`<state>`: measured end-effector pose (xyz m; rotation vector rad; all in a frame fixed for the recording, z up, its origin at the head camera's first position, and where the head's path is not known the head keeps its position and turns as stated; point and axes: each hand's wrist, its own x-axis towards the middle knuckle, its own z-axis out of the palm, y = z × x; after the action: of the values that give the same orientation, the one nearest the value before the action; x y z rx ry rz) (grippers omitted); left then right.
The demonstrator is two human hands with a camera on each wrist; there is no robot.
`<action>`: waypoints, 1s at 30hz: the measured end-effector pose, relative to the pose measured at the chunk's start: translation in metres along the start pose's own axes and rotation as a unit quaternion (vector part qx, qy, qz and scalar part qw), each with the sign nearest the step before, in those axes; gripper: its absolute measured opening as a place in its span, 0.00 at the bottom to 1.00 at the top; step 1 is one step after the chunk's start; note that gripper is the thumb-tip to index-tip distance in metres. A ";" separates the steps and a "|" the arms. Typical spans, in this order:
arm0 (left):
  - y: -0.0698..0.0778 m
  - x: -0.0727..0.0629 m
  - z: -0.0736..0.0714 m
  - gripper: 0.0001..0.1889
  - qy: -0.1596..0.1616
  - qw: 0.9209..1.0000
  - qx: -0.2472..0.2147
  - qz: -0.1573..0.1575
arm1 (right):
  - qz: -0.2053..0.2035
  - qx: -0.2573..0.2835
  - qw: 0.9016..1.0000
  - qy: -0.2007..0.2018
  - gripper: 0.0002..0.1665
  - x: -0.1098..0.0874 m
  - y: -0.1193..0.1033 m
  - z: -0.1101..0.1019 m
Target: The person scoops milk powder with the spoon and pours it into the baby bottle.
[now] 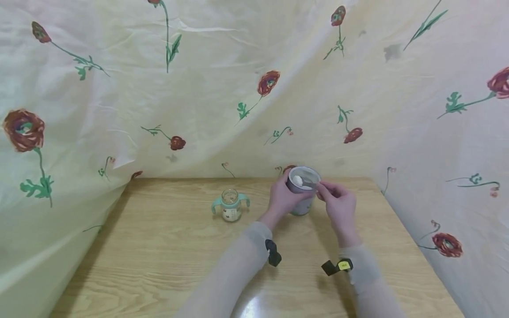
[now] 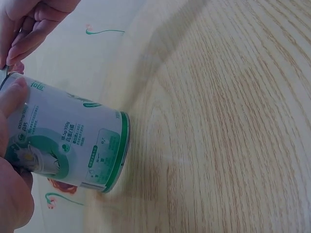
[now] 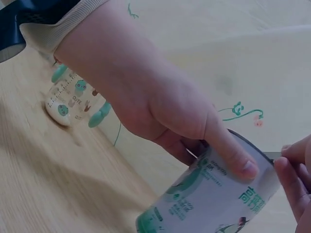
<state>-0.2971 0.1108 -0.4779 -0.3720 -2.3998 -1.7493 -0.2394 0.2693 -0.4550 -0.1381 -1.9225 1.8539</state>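
My left hand point(image 1: 283, 194) grips a white and green milk powder tin point(image 1: 303, 206) near its top, thumb along the near side in the right wrist view. The tin's mouth has no lid on it and faces up toward the head camera. My right hand point(image 1: 341, 206) pinches the thin handle of a scoop point(image 1: 308, 184) at the tin's right rim. The scoop's bowl, heaped with white powder point(image 1: 297, 180), lies within the mouth of the tin. In the left wrist view, the tin's green base point(image 2: 121, 150) is close over the table.
A small clear baby bottle point(image 1: 231, 207) with two mint-green handles stands left of the tin, without a cap. The wooden table point(image 1: 167, 256) ends at a flower-printed cloth point(image 1: 207, 110) behind it and at both sides.
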 end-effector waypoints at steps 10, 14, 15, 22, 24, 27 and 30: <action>-0.001 -0.002 0.001 0.50 0.000 1.000 0.004 -0.019 | -0.033 0.033 0.996 0.075 0.14 -0.008 0.014 0.002; -0.003 -0.002 0.001 0.50 0.002 1.000 0.005 -0.015 | -0.050 0.046 0.994 0.085 0.13 -0.008 0.016 0.004; -0.004 -0.001 0.001 0.50 0.004 1.000 0.004 -0.014 | -0.053 0.046 0.994 0.086 0.13 -0.008 0.017 0.005; -0.003 -0.002 0.001 0.50 0.010 1.000 0.008 -0.019 | -0.050 0.041 0.993 0.095 0.12 -0.007 0.019 0.004; -0.003 -0.002 0.001 0.50 0.009 1.000 0.007 -0.019 | -0.054 0.042 0.993 0.097 0.11 -0.007 0.020 0.003; -0.003 -0.001 0.001 0.50 0.007 1.000 0.003 -0.013 | -0.057 0.048 0.993 0.096 0.11 -0.006 0.021 0.003; -0.005 -0.002 0.001 0.49 0.007 1.000 0.000 -0.004 | -0.057 0.050 0.993 0.094 0.12 -0.007 0.021 0.004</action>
<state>-0.2969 0.1107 -0.4829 -0.3488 -2.3961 -1.7495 -0.2397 0.2652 -0.4769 -0.1615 -1.6736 1.7901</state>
